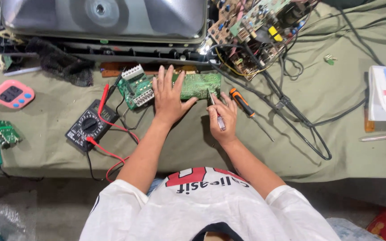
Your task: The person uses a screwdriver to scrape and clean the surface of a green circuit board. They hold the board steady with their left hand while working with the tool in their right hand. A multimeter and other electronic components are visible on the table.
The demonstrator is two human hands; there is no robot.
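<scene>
Nearest, the right hand (223,117) grips a slim clear-handled screwdriver (217,114), its shaft running up and slightly left, tip at the long green circuit board (197,85). The left hand (168,96) lies fingers spread on that board, hiding its middle. Beyond it, the grey picture tube (103,18) is cut off.

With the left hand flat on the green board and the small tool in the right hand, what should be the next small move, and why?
Probably bring the small screwdriver's tip down onto the green circuit board. The left hand lies flat on the board, and the right hand holds the tool with its tip at the board's near edge.
</scene>
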